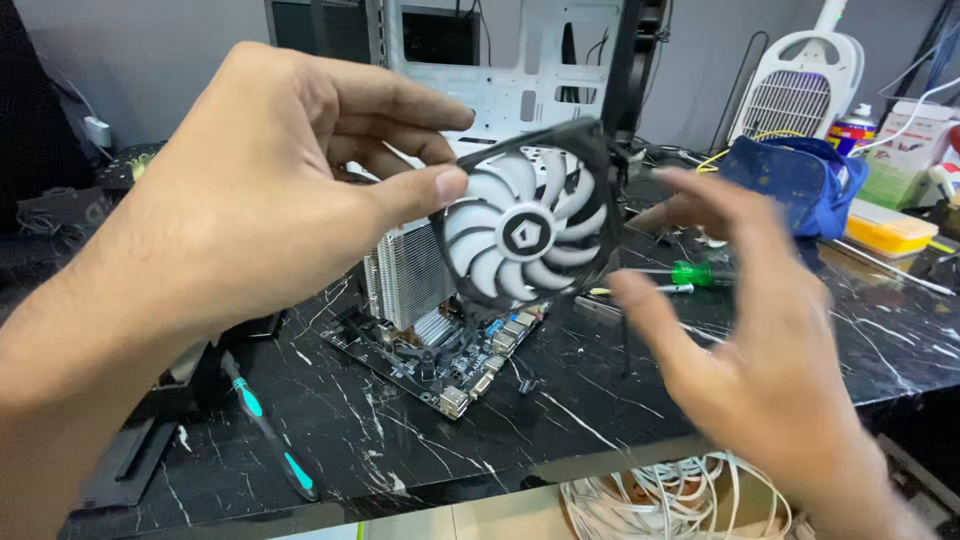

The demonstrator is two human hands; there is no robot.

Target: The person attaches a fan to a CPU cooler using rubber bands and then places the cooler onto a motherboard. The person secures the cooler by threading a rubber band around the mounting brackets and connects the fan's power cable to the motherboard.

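Observation:
My left hand (pixel 250 190) grips the left edge of a black-framed cooling fan (pixel 530 225) with white blades, thumb on the front, fingers behind. The fan hangs tilted above a finned metal heatsink (pixel 405 275) that stands on a motherboard (pixel 440 365). My right hand (pixel 760 330) is blurred, fingers spread, just right of the fan and holding nothing; whether it touches the frame is unclear.
Black marble-patterned table (pixel 600 400). A black and teal tool (pixel 265 425) lies front left, a green-handled screwdriver (pixel 695 272) behind my right hand. An open white computer case (pixel 520 70) stands at the back, a blue bag (pixel 800 180) and yellow box (pixel 890 228) right. White cables (pixel 670 500) coil below the edge.

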